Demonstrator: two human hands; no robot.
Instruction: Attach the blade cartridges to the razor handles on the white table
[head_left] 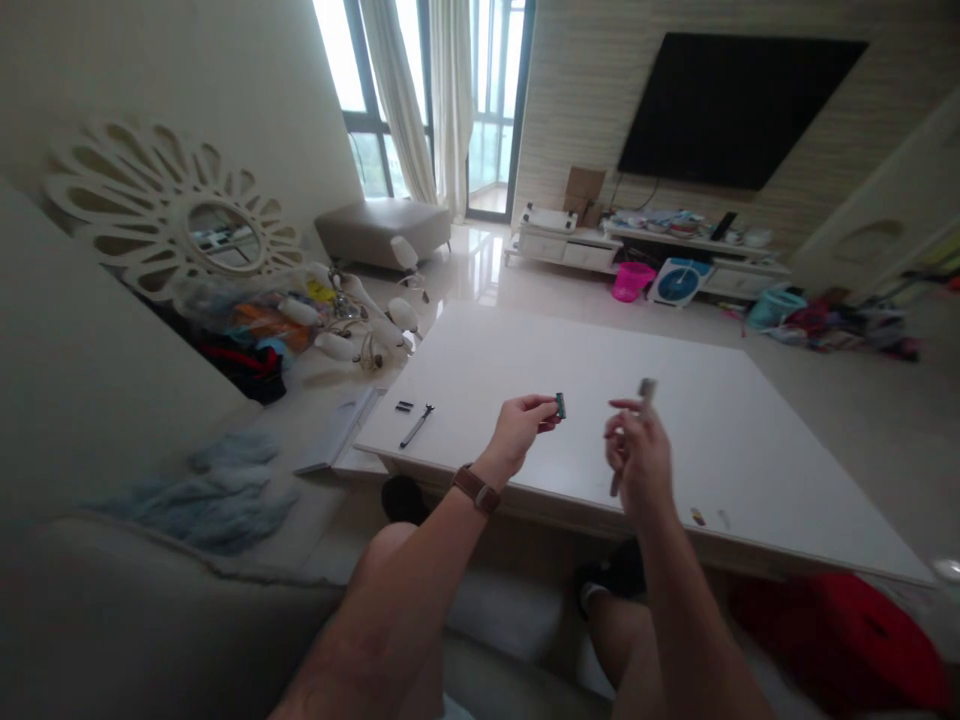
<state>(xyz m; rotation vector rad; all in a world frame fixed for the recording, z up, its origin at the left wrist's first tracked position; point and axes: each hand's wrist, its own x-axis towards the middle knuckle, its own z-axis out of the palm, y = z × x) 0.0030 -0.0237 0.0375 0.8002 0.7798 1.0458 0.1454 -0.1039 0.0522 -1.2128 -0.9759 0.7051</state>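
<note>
Between the thumb and fingers of my left hand (521,430) is a small dark green razor cartridge (561,405), held over the white table (480,350). To the right, my right hand (639,450) is closed around a razor handle (646,388), a little blurred, its upper end pointing away from me. The cartridge and the handle are apart. On the table's left side lies another razor (417,426), with dark spare cartridges (404,406) beside it.
Near the table's front right edge are a small brown-and-yellow piece (697,517) and a clear piece (724,519). A red object (847,640) is at the lower right. Lamp parts (375,320) lie on the floor left of the table.
</note>
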